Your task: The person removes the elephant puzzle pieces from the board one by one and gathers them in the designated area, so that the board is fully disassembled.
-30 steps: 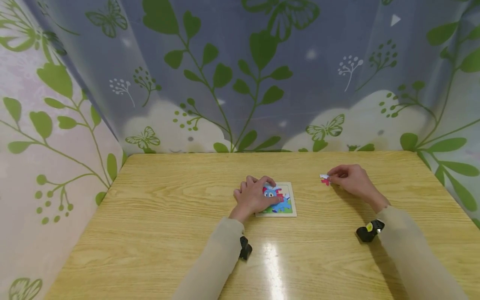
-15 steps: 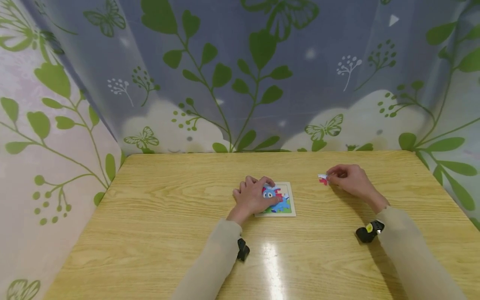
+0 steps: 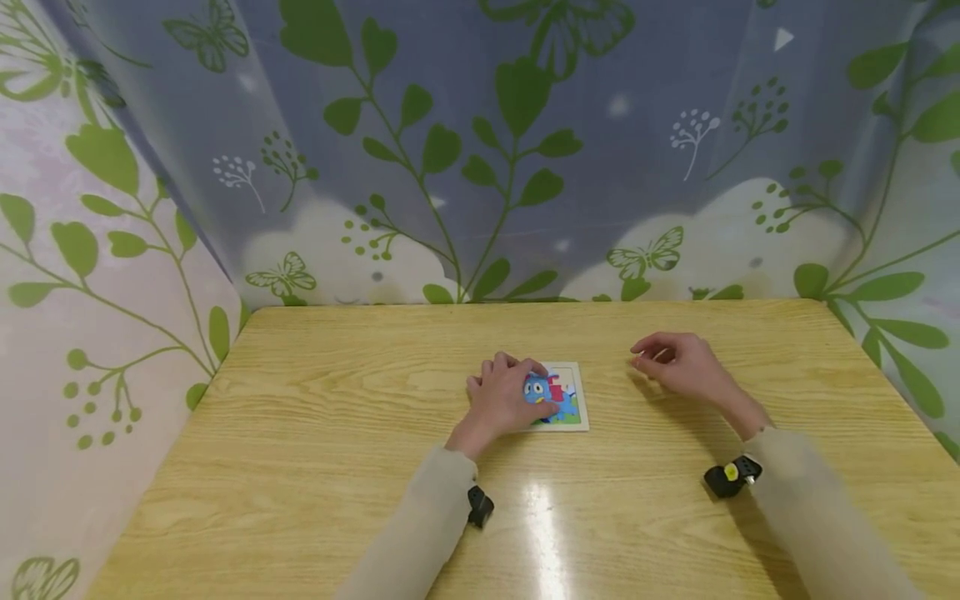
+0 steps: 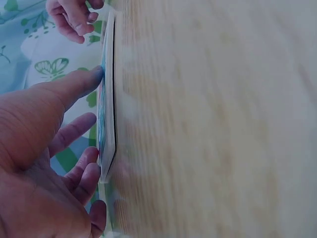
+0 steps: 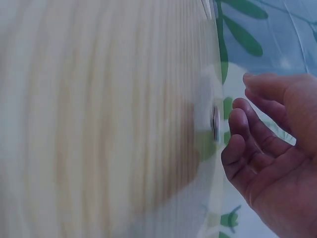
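Observation:
A small jigsaw puzzle (image 3: 572, 398) in a pale frame, with a blue cartoon animal and red and green parts, lies on the table. My left hand (image 3: 502, 396) spreads over its left side and hides that part of it; in the left wrist view its thumb (image 4: 81, 82) rests on the picture face. To the right of the puzzle, my right hand (image 3: 686, 367) is raised over the table. Between its thumb and finger a sliver of a jigsaw piece (image 3: 639, 357) shows, mostly hidden by the fingertips; the right wrist view does not show it.
The wood-grain table (image 3: 360, 467) stretches around both hands. Behind it hangs a blue and white curtain (image 3: 450, 150) with green leaves and butterflies. Black wrist cameras are strapped at both cuffs, the right one (image 3: 723, 479) hanging lower than the hand.
The right hand has lifted the jigsaw piece from the table and moved slightly left; the piece is now nearly hidden. The left hand remains on the puzzle.

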`<state>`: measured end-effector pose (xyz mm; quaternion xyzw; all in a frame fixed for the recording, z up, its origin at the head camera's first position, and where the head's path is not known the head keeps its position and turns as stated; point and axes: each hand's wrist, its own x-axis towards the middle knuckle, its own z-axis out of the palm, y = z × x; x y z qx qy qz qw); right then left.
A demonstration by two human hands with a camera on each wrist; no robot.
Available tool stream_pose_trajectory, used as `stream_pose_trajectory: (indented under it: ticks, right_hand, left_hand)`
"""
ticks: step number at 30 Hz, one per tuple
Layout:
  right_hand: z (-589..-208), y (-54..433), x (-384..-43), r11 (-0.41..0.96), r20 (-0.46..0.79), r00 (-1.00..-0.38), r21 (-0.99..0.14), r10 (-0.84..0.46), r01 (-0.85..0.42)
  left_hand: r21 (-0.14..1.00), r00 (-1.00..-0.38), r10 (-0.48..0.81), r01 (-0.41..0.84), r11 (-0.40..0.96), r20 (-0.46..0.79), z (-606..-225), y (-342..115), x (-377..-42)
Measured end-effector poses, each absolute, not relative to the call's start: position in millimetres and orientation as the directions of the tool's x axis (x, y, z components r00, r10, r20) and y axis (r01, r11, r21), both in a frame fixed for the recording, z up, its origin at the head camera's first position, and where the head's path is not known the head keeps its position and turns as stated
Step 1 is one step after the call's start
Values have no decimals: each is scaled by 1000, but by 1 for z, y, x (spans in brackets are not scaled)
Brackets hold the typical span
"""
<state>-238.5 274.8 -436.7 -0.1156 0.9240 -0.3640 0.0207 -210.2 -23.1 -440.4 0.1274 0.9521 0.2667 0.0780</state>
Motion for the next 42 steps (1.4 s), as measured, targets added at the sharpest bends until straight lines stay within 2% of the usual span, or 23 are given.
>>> stream_pose_trajectory:
  ticks: [29, 42]
  right_hand:
    - [-442, 215, -233, 652, 24, -909, -689, -416, -317]
    - [-445, 205, -235, 651, -15, -872, -672, -489, -354]
  left_hand:
    - [561, -948, 282, 154, 813, -148, -443, -29, -218]
    - [587, -943, 296, 156, 794, -149, -444, -30, -218]
